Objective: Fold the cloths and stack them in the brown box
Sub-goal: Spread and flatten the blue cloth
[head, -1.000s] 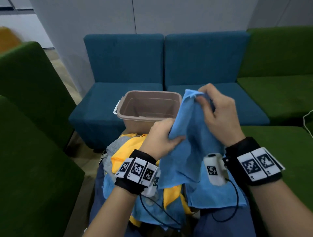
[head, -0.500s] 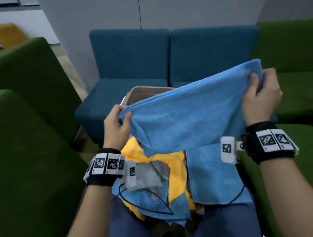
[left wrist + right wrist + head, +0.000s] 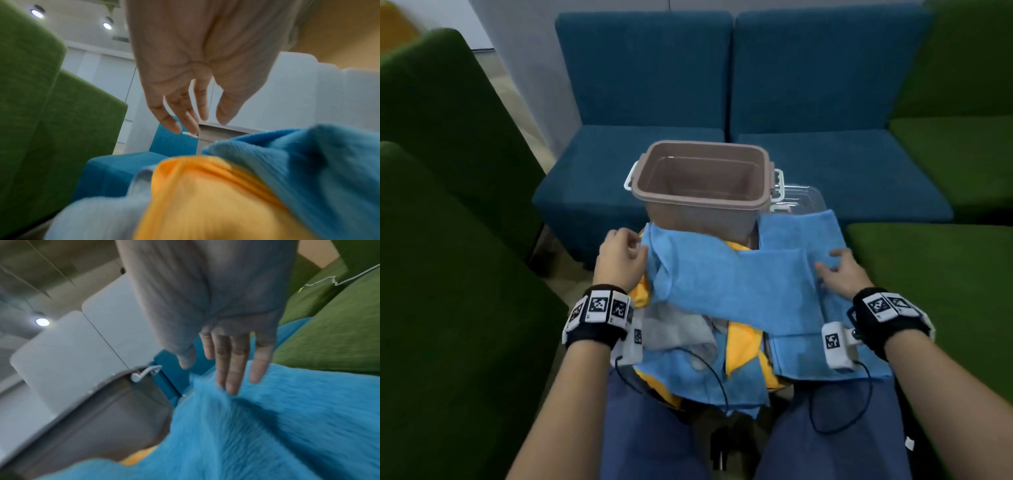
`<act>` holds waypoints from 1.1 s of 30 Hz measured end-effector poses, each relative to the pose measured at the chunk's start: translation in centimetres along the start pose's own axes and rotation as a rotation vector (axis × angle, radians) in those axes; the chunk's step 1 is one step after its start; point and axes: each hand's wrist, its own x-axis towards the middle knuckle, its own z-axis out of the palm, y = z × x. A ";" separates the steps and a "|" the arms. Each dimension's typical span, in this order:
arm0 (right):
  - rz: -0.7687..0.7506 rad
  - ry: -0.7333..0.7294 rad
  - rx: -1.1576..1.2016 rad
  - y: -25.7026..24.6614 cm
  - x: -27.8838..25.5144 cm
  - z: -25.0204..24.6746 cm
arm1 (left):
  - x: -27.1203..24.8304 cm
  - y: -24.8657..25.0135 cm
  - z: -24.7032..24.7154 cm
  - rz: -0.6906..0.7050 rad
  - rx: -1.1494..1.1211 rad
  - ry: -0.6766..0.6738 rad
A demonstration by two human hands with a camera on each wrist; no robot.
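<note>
The brown box (image 3: pixel 698 192) stands upright and open at the far end of the work area, in front of two blue sofa seats (image 3: pixel 722 102), and no cloth shows inside it. A clear lid (image 3: pixel 799 198) lies just to its right. A blue cloth (image 3: pixel 726 284) is spread crosswise over the pile near the person, its far left edge touching the front wall of the box. Beneath it lie a yellow cloth (image 3: pixel 741 342), a grey cloth (image 3: pixel 678 330) and further blue cloths; another blue cloth (image 3: pixel 804 233) lies flat to the right, reaching up beside the box.

The left hand (image 3: pixel 619 260) sits at the left end of the spread cloth; in the left wrist view its fingers (image 3: pixel 174 112) are straight and apart, the grip closed on nothing. The right hand (image 3: pixel 837 270) rests on the right end of the cloth; in the right wrist view its fingers (image 3: pixel 232 363) are extended with the tips touching the blue fabric, grip apart.

Green sofa seats (image 3: pixel 448 240) flank both sides
</note>
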 end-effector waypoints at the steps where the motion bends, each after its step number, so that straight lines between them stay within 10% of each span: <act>1: 0.031 -0.036 -0.033 0.7 -0.2 0.5 | -1.0 0.0 0.1 -0.018 -0.012 -0.012; 14: 0.111 -0.308 -0.248 1.9 -3.3 2.4 | -8.2 0.9 3.2 0.073 -0.097 -0.052; 23: 0.018 0.028 0.113 3.1 -2.9 0.7 | -9.5 -0.2 2.4 -0.067 -0.198 0.288; 33: -0.009 0.114 0.061 3.1 -4.3 0.1 | -9.0 -1.0 0.5 -0.189 -0.490 -0.002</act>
